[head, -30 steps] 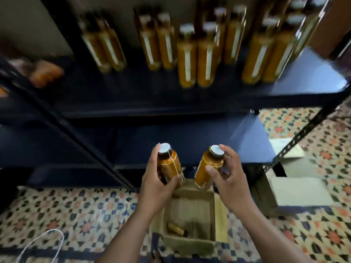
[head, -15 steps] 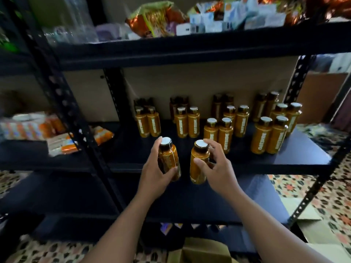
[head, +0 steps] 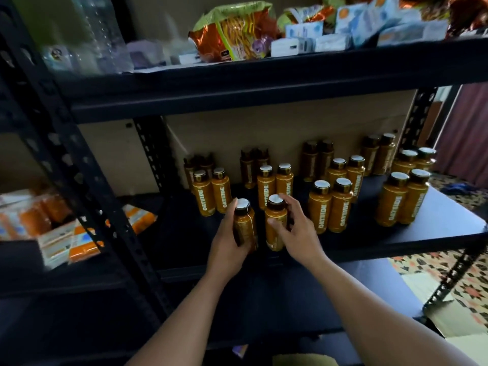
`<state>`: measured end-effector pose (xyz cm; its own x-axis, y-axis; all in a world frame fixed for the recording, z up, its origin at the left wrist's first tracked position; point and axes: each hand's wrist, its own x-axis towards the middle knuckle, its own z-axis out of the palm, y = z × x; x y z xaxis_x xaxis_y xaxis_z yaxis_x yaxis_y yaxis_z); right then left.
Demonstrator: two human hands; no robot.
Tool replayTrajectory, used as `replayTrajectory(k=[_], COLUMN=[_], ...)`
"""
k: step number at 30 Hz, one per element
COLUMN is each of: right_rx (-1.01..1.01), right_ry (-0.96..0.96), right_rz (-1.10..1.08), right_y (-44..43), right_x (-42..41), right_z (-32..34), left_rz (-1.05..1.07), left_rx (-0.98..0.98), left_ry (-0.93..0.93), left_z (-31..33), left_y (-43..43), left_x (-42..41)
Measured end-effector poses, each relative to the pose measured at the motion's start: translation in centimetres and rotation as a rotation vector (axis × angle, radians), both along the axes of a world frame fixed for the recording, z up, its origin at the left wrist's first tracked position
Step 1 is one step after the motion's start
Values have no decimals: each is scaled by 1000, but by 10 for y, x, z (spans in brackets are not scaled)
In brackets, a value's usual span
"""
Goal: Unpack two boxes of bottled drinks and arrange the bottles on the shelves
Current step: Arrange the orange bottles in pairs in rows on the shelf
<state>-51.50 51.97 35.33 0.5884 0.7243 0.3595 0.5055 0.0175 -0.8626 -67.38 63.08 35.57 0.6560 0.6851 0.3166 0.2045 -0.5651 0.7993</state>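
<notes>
**Holding two bottles at the shelf front**

Grips with the left hand (head: 227, 249) an amber plastic bottle with a white cap (head: 244, 228), fingers wrapped round its lower body, thumb lying up the side toward the cap. Clasps with the right hand (head: 299, 239) a second amber white-capped bottle (head: 274, 220), thumb pressed on the front, fingers curled round the far side near the cap. Holds both upright, just beside each other, over the front edge of the black metal middle shelf (head: 435, 228); cannot tell whether the bases touch the board.

Faces upright pairs of matching amber bottles labelled OATSIDE: one pair at 11 o'clock (head: 211, 194), one at 12 (head: 274, 183), one at 2 (head: 331, 207), one farther out at 3 (head: 401, 199). Shows darker brown bottles (head: 317, 159) behind them against the back panel.

Takes in, high at 12 o'clock, the black upper shelf (head: 264, 75) with a green-and-orange crinkled snack bag (head: 232, 33) and pale blue-and-white packets (head: 369, 19). Finds at 9 o'clock, past a black perforated steel post (head: 87, 207), orange-and-white packets (head: 79, 241) on a neighbouring shelf. Finds at 4 o'clock a tan cardboard box (head: 449, 320) on the patterned tile floor (head: 472, 276).
</notes>
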Motion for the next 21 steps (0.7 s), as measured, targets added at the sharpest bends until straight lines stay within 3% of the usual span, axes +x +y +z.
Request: replayTrajectory(k=[8,14,21], right_rx=[-161,-156,-147], right_ry=[69,112,272], right_rz=[91,121,158], right_y=[25,35,35], right_x=[19,33,43], right_z=[-16,-21,-42], left_rz=[-112,113,134], left_rx=[-99,-163,-166], left_ry=[69,-65,-86], left_z=[-4,-7,-18], left_y=[25,26,29], left_x=[14,32,35])
